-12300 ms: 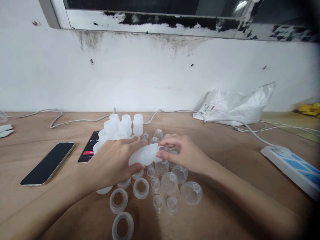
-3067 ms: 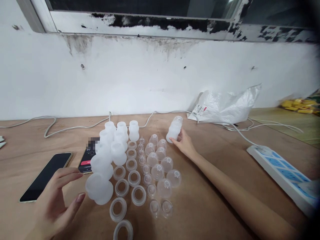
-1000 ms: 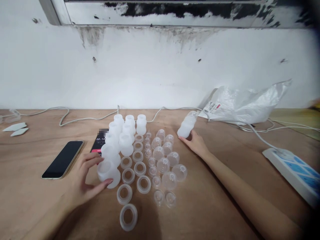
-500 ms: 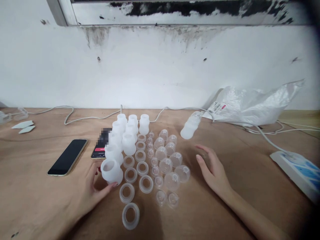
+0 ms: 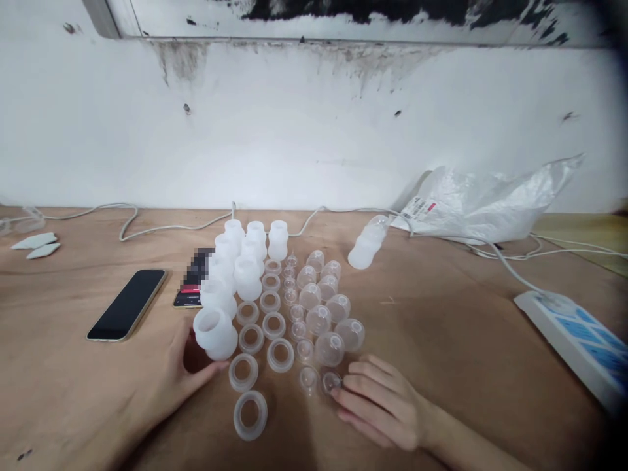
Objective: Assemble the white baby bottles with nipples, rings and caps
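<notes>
My left hand point(image 5: 179, 373) curls round the lower part of the nearest white baby bottle body point(image 5: 216, 333), thumb at its front base and fingers partly hidden behind it. The bottle stands upright with its open neck up. My right hand point(image 5: 380, 402) has its fingers drawn together at a clear bottle nipple point(image 5: 331, 381), the right one of the front pair; the fingertips partly cover it. More bottle bodies point(image 5: 248, 278) stand in rows behind. Translucent collar rings point(image 5: 250, 415) lie in two columns, beside nipples point(image 5: 308, 378) and clear dome caps point(image 5: 330, 348).
Two phones point(image 5: 127, 306) lie at the left, one partly behind the bottles. An assembled bottle point(image 5: 366, 245) lies tilted at the back. A plastic bag point(image 5: 471, 203), a white cable point(image 5: 510, 265) and a power strip point(image 5: 564, 333) are at the right. White flat pieces point(image 5: 36, 242) lie far left.
My right hand has come down and left from beside the caps to the front nipple, and its fingers have closed together. My left hand stays at the bottle. The view has shifted slightly.
</notes>
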Available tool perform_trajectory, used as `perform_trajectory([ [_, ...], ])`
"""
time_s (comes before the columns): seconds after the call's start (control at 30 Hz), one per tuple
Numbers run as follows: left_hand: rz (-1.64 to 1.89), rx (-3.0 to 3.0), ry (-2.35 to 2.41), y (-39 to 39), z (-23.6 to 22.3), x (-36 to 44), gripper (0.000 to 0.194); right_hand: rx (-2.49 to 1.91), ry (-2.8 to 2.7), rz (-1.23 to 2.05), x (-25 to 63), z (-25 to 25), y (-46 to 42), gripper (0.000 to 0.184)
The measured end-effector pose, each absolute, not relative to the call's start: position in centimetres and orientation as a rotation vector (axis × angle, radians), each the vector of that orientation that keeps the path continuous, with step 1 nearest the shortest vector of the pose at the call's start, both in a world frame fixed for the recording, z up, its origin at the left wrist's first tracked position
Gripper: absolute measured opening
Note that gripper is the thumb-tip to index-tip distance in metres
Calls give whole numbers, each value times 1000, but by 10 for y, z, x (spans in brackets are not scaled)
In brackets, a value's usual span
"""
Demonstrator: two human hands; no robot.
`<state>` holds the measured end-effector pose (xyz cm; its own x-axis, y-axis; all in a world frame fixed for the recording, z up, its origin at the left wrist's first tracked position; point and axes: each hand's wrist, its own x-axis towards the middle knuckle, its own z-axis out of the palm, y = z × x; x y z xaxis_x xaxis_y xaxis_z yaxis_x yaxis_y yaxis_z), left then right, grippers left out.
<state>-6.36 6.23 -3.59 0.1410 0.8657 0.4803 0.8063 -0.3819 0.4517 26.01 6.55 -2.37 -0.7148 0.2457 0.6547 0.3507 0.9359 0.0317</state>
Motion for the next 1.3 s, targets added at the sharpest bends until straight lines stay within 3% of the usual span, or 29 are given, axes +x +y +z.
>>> perform_trajectory([
  [0.1, 1093, 2405, 1778, 44, -36, -70, 39, -466, -2406, -177, 258, -25, 62, 11],
  [0.23, 1096, 2835, 1486, 18, -34, -69, 21, -546, -2390, -189, 261, -28, 57, 13],
  [0.33, 707, 3149, 963, 12, -17, -56, 31, -499, -2407, -180, 257, -18, 46, 19],
  [0.4, 369, 3252, 752, 13, -4, -46, 40, -453, -2538, -116, 253, -7, 38, 24],
  [0.47, 246, 3262, 674, 15, 4, -38, 42, -388, -2703, -70, 248, 1, 30, 27],
  [0.67, 283, 3164, 806, 17, -6, -27, 49, -540, -2777, -105, 242, -9, 25, 32],
  [0.93, 416, 3068, 874, 8, -23, -26, 41, -499, -2904, -105, 244, 3, 25, 30],
  [1.17, 583, 3010, 879, 14, -18, -21, 36, -921, -2348, -85, 256, -26, 24, 31],
  [1.3, 729, 2981, 832, 31, -1, -12, 31, -1073, -2263, 110, 251, -29, 30, 23],
])
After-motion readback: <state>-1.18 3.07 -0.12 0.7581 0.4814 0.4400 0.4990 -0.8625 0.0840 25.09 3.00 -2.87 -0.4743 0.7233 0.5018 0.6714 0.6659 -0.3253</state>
